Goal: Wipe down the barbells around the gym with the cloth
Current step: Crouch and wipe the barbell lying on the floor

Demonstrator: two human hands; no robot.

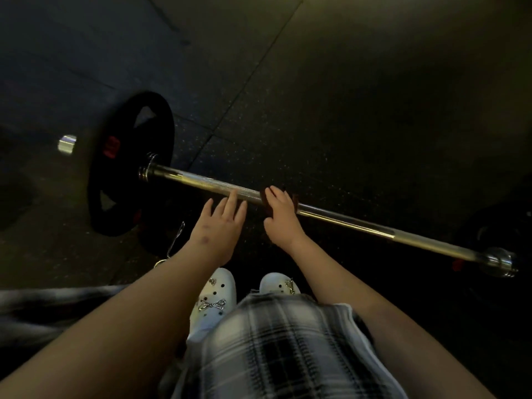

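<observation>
Steel barbell [345, 220], right grip [280, 213] curled round dark cloth [263, 200] on its shaft — left grip [221, 223] straight-fingered, holding nothing

To the right of your right hand [280, 214], the bar [345, 218] runs bare all the way to the collar [496, 259] at its end; something dark beside that collar is too dim to make out. To the left, your left hand [221, 223] lies with straight fingers at the shaft, just beside the cloth [265, 201] your right hand grips, and blocks that side. Past it the shaft is free up to the upright black plate [126, 174], which closes off that end. A wire clip [175, 240] lies on the floor [345, 96] near the plate. Beyond the bar, the floor is open.
</observation>
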